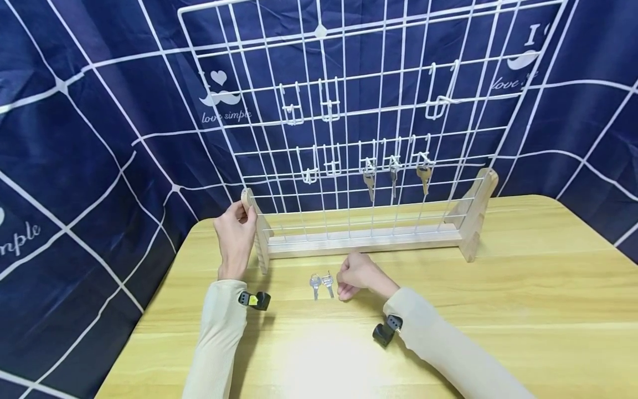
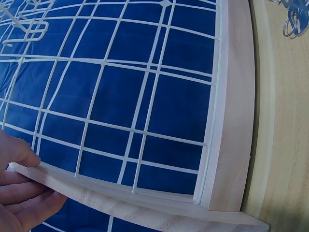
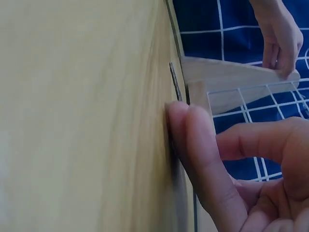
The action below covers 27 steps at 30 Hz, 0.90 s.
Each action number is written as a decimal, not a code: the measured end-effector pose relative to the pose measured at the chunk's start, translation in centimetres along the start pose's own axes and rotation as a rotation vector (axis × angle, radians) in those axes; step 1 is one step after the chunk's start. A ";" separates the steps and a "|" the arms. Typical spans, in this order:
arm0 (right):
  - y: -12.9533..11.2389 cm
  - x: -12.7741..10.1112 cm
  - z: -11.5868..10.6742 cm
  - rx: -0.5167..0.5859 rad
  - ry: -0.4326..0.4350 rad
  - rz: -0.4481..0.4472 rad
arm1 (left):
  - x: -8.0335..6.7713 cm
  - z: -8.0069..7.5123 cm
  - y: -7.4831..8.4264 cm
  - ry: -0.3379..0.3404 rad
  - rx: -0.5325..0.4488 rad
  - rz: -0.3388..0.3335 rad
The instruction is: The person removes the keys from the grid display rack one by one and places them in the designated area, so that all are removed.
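A white wire grid rack (image 1: 349,111) stands in a wooden stand (image 1: 364,244) at the back of the table. My left hand (image 1: 236,227) grips the top of the stand's left upright (image 1: 247,199); the left wrist view shows its fingers (image 2: 19,193) curled round that wooden edge (image 2: 96,191). My right hand (image 1: 355,277) rests on the table with loosely curled fingers (image 3: 203,140) touching the wood and nothing between them. Two silver keys (image 1: 315,284) (image 1: 328,282) lie just left of it. One key edge (image 3: 174,79) shows beyond the fingertips.
Three keys (image 1: 369,183) (image 1: 394,177) (image 1: 424,176) hang from hooks on the lower row of the grid; other hooks are bare. The light wooden table (image 1: 498,288) is backed by a dark blue checked cloth (image 1: 75,138). Key rings (image 2: 292,24) show beside the stand base.
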State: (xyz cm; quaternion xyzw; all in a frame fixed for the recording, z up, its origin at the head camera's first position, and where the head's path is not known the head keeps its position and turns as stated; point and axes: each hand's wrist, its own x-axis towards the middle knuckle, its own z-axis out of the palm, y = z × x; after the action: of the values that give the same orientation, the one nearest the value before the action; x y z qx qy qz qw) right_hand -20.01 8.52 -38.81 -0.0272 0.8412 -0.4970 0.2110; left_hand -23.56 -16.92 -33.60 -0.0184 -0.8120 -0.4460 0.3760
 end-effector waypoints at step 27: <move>-6.0 -5.7 -6.8 -0.144 0.662 -0.581 | -0.1 -0.1 0.1 0.001 -0.001 -0.006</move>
State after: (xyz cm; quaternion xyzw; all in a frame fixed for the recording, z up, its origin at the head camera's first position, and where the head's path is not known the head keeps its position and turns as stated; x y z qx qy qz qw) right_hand -18.43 12.55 -29.03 -0.1165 0.8533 -0.4578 -0.2207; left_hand -23.40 -16.89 -33.50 -0.0160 -0.8115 -0.4477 0.3752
